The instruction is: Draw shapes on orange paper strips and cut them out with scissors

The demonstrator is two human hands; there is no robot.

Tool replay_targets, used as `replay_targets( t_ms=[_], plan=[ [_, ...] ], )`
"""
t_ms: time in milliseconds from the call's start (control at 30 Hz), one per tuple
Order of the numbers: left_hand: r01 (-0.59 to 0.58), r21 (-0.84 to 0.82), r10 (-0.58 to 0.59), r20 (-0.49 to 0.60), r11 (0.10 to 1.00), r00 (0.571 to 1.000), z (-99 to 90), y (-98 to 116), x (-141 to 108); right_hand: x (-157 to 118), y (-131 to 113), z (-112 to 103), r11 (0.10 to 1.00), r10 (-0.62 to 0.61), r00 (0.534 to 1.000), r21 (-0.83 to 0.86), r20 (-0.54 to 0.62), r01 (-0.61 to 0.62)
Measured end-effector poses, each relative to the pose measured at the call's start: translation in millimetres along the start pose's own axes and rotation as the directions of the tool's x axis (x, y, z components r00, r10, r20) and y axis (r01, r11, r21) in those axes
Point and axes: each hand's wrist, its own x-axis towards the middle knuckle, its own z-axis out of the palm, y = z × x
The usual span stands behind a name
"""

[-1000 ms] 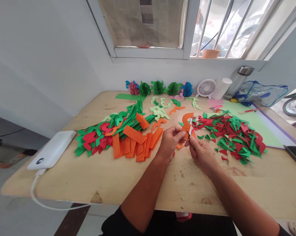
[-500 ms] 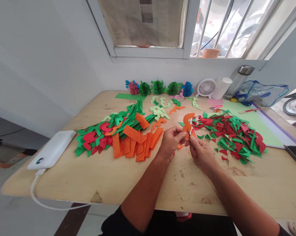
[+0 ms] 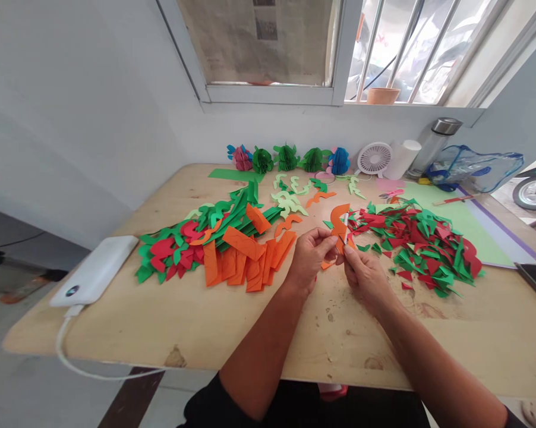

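Note:
My left hand pinches a curved orange paper piece between thumb and fingers, above the middle of the table. Close beside it, my right hand is closed around a small pair of scissors. Their narrow blades meet the orange paper, while the handles are hidden in the fingers. To the left of my hands lie several orange paper rectangles with drawn lines, partly over green paper strips. Cut orange wavy pieces and pale green ones are spread beyond my hands.
Red and green scraps are heaped at right, with red and green cut shapes at left. A white power bank with a cable rests near the left edge. Paper figures, a fan and a bottle stand along the wall.
The orange paper piece has turned and shifted slightly left in my left hand. Both hands stay in nearly the same place, with the scissors still at the paper.

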Motion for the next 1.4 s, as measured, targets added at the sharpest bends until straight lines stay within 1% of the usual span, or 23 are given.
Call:
replay_targets(
  t_ms=[100, 333, 767, 1400],
  plan=[
    [-0.013, 0.005, 0.013, -0.019, 1.0, 1.0, 0.3, 1.1, -0.5, -0.5, -1.5, 0.3, 1.0, 0.007, 1.0, -0.001, 0.012, -0.007],
    [-0.012, 0.03, 0.012, 0.003, 0.999, 1.0, -0.3, 0.0, 0.1, 0.0, -0.8, 1.3, 1.0, -0.007, 1.0, 0.014, 0.003, 0.007],
    [-0.016, 0.019, 0.016, -0.012, 1.0, 1.0, 0.5, 0.1, -0.1, -0.1, -0.3, 0.8, 1.0, -0.013, 1.0, -0.017, -0.008, 0.013],
    [-0.003, -0.003, 0.003, -0.016, 1.0, 1.0, 0.6, -0.9, 0.6, 2.2, 0.9, 0.4, 1.0, 0.002, 1.0, -0.002, 0.005, -0.002]
  ],
)
